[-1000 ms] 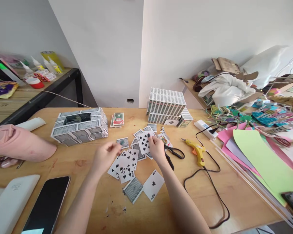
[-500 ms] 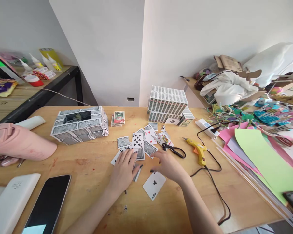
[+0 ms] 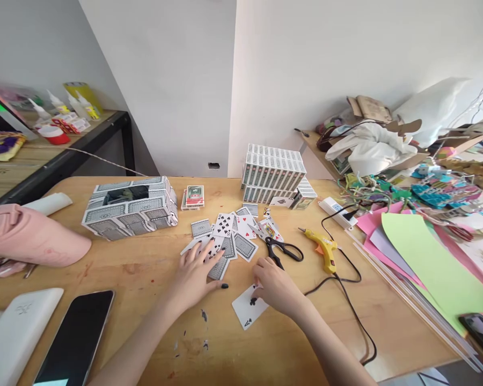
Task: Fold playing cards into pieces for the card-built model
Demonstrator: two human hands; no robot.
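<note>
The left hand (image 3: 196,274) is palm down, fingers spread apart over the card pile (image 3: 227,247) at its 1 o'clock side. The right hand (image 3: 280,284) curls over the club card (image 3: 244,314), which lies on the bench (image 3: 140,289) at its 8 o'clock (whether its fingers clamp the card cannot be told). Scissors (image 3: 270,241) lie at its 12 o'clock

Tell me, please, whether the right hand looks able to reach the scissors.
Likely yes: the scissors lie just beyond the right hand, and no other object appears to cover their handles.
</note>
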